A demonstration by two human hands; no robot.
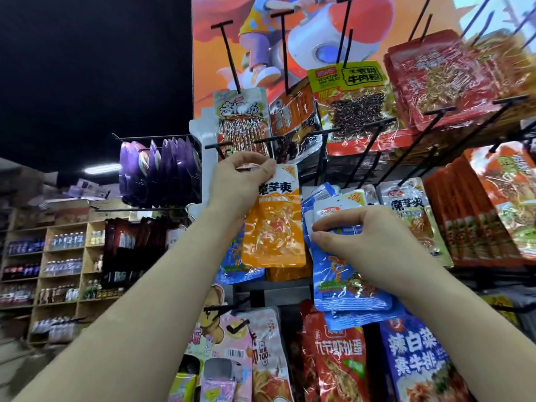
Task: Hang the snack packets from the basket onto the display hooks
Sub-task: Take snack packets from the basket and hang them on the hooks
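Dangling top-up - orange packet [274, 227], long axis vertical - pinched by left hand [240, 181].

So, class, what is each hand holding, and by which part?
Left hand pinches the orange packet by its white top edge; right hand grips the blue packets near their tops.

Showing translucent orange under a white header on the konjac packet [274, 227]; glinting blue with white tops on the packet stack [345, 288]; gleaming purple on hanging pouches [171, 169]; running black along display hooks [230, 56].
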